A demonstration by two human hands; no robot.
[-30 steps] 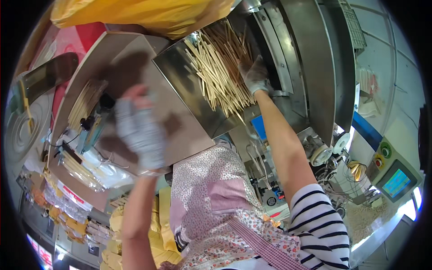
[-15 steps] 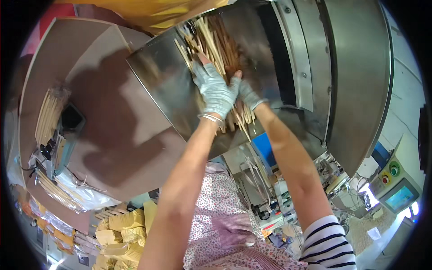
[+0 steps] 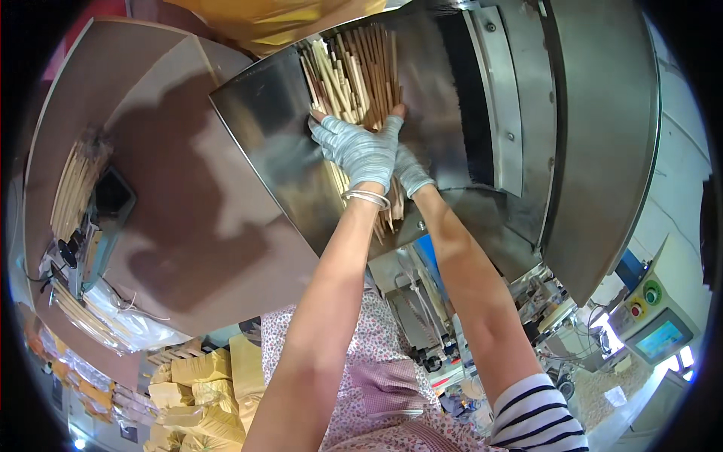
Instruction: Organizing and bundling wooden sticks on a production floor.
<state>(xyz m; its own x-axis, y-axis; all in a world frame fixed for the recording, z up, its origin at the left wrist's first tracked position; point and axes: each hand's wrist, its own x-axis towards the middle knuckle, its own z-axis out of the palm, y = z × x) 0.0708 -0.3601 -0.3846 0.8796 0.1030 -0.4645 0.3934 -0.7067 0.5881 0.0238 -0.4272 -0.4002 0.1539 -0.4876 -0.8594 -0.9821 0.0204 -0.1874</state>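
Note:
A bundle of thin wooden sticks [image 3: 343, 79], pale on the left and brown on the right, lies lengthwise on a shiny metal tray [image 3: 275, 128]. Across the bundle rests my left hand [image 3: 358, 151], in a grey fingertip-less glove, palm down with its fingers and thumb spread. My right hand [image 3: 410, 172], gloved the same way, is against the bundle's right side, partly beneath the left. Its fingers are hidden. The sticks' near ends poke out below both hands, close to the tray's near edge.
A brown board surface [image 3: 181, 196] adjoins the tray on the left, with bagged sticks [image 3: 74, 188] at its far side. Metal machine housing [image 3: 599, 113] rises on the right, above a control panel [image 3: 659, 331]. Yellow wrapped packages [image 3: 199, 369] are stacked at lower left.
My left hand has shifted slightly toward me, and its fingers now spread across the bundle. The sticks lie straighter and closer together; their far ends are more exposed.

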